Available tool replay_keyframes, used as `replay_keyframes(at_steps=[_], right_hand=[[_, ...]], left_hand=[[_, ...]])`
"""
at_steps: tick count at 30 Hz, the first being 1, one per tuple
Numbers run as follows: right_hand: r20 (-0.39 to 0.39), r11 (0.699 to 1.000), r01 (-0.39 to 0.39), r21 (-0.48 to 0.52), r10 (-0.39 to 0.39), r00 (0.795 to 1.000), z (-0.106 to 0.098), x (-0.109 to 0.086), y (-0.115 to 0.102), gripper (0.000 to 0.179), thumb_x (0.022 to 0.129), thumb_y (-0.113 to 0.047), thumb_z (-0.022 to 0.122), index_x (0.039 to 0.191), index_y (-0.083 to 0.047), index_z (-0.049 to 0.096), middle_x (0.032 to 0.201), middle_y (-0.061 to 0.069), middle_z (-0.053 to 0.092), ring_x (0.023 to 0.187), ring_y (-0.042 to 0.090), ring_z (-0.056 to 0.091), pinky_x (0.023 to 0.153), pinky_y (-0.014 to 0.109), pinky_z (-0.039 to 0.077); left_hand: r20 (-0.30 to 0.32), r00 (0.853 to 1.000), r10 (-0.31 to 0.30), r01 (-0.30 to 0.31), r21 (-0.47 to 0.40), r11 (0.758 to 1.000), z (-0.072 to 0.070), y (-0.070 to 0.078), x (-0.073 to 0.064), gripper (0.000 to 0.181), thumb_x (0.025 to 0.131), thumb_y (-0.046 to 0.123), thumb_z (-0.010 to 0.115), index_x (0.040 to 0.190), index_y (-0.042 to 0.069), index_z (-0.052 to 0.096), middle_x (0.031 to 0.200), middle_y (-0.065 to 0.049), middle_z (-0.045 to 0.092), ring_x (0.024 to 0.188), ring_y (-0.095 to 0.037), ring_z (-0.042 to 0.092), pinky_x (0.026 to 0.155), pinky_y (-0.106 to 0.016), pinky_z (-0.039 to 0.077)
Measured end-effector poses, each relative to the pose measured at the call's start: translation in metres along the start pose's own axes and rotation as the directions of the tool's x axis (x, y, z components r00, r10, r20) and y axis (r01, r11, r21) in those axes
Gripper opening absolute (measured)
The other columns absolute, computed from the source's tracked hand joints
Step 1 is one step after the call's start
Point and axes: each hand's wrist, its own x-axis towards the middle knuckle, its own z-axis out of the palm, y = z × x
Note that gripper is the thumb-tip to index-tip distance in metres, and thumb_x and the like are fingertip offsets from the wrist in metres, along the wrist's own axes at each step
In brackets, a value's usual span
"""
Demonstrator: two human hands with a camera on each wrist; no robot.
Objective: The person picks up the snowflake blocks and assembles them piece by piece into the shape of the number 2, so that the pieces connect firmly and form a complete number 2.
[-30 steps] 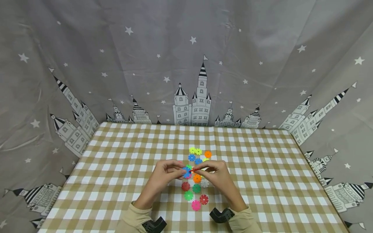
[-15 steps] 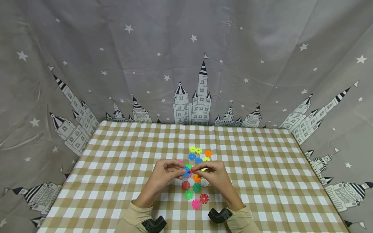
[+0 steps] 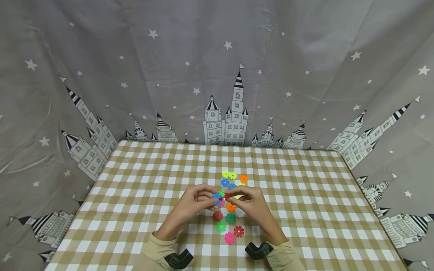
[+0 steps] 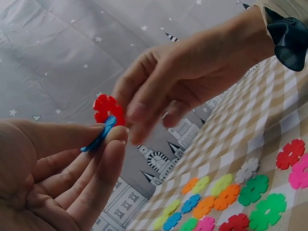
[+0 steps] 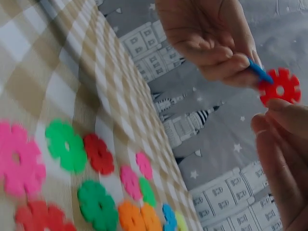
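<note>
Over the middle of the table my left hand (image 3: 191, 203) pinches a blue notched plastic disc (image 4: 101, 134) between thumb and fingers. My right hand (image 3: 252, 202) pinches a red notched disc (image 5: 280, 88) by its edge. In both wrist views the two discs meet edge to edge, set at an angle to each other. Whether their notches are fully locked cannot be made out. Under the hands lie several loose discs, among them a pink disc (image 3: 229, 238), a light green disc (image 3: 221, 226) and an orange disc (image 3: 231, 207). My hands partly cover others.
A brown-and-white checked cloth (image 3: 142, 210) covers the table. Yellow discs (image 3: 232, 175) and a blue disc (image 3: 225, 182) lie beyond the hands. Behind the table hangs a grey curtain (image 3: 162, 67) printed with castles and stars. Black wrist cameras (image 3: 179, 259) sit on both cuffs.
Both hands stay close together over the loose discs, still holding the blue and red discs. The blue disc looks slightly turned. The head view has shifted a little.
</note>
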Motion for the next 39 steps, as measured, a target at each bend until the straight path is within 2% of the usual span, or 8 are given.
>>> replay_keyframes(at_steps=[6,10,14,17,28,33,36,39], right_hand=[[0.097,0.972,-0.188,-0.144,0.203,0.974,-0.022,-0.006,0.012,0.019,0.088,-0.012,0.082,0.106,-0.006,0.078,0.089,0.004,0.077,0.078,0.003,0.069,0.066,0.025,0.061],[0.205,0.936,-0.234,-0.261,0.291,0.935,-0.035,-0.012,0.027,0.017,0.086,-0.016,0.084,0.099,-0.006,0.078,0.081,-0.002,0.070,0.072,0.001,0.060,0.067,0.022,0.057],[0.253,0.908,-0.273,-0.316,0.359,0.899,-0.041,-0.019,0.040,0.019,0.082,-0.020,0.089,0.094,-0.011,0.078,0.077,-0.006,0.066,0.068,0.001,0.056,0.063,0.021,0.052],[0.268,0.897,-0.280,-0.343,0.380,0.885,-0.039,-0.022,0.045,0.023,0.079,-0.024,0.091,0.094,-0.013,0.077,0.076,-0.007,0.066,0.066,0.000,0.055,0.061,0.020,0.050],[0.263,0.887,-0.252,-0.387,0.368,0.892,-0.033,-0.023,0.049,0.026,0.079,-0.026,0.091,0.090,-0.016,0.070,0.077,-0.005,0.063,0.065,0.001,0.050,0.060,0.020,0.046],[0.271,0.882,-0.265,-0.391,0.385,0.882,-0.032,-0.022,0.046,0.020,0.087,-0.022,0.085,0.093,-0.015,0.068,0.078,-0.007,0.062,0.067,0.000,0.050,0.062,0.020,0.046],[0.242,0.885,-0.296,-0.360,0.395,0.886,-0.032,-0.021,0.042,0.011,0.093,-0.023,0.079,0.097,-0.016,0.071,0.082,-0.007,0.067,0.067,0.000,0.055,0.064,0.019,0.050],[0.194,0.910,-0.332,-0.247,0.383,0.903,-0.033,-0.019,0.035,0.008,0.097,-0.022,0.074,0.100,-0.015,0.074,0.086,0.002,0.073,0.065,0.008,0.065,0.070,0.023,0.058]], left_hand=[[-0.092,0.996,0.002,0.000,0.028,1.000,-0.003,0.000,0.000,0.035,0.097,0.010,0.072,0.123,-0.011,0.062,0.103,-0.017,0.073,0.085,-0.016,0.076,0.080,-0.028,0.063],[-0.112,0.994,0.007,-0.002,0.043,0.999,-0.005,-0.001,0.000,0.034,0.097,0.010,0.072,0.122,-0.010,0.063,0.104,-0.021,0.073,0.086,-0.018,0.076,0.080,-0.029,0.064],[-0.126,0.992,0.003,0.002,0.047,0.999,-0.005,-0.001,0.000,0.032,0.097,0.011,0.073,0.121,-0.007,0.065,0.103,-0.020,0.073,0.086,-0.017,0.076,0.081,-0.030,0.064],[-0.143,0.990,-0.011,0.017,0.046,0.999,-0.005,0.000,0.000,0.033,0.097,0.014,0.073,0.122,-0.005,0.065,0.102,-0.015,0.074,0.086,-0.019,0.076,0.081,-0.030,0.063],[-0.142,0.990,-0.016,0.023,0.045,0.999,-0.005,-0.001,0.000,0.036,0.097,0.015,0.073,0.124,-0.007,0.064,0.104,-0.016,0.074,0.087,-0.014,0.076,0.083,-0.032,0.064],[-0.150,0.988,-0.025,0.032,0.042,0.999,-0.005,0.000,0.000,0.035,0.097,0.015,0.074,0.123,-0.007,0.064,0.103,-0.013,0.074,0.087,-0.016,0.076,0.083,-0.034,0.064],[-0.151,0.988,-0.027,0.034,0.043,0.999,-0.004,0.000,0.000,0.035,0.097,0.015,0.074,0.123,-0.007,0.064,0.102,-0.012,0.074,0.086,-0.014,0.076,0.085,-0.037,0.064],[-0.141,0.990,-0.003,0.011,0.055,0.998,-0.005,0.000,-0.001,0.037,0.097,0.014,0.073,0.124,-0.009,0.063,0.104,-0.017,0.073,0.085,-0.011,0.075,0.085,-0.037,0.064]])
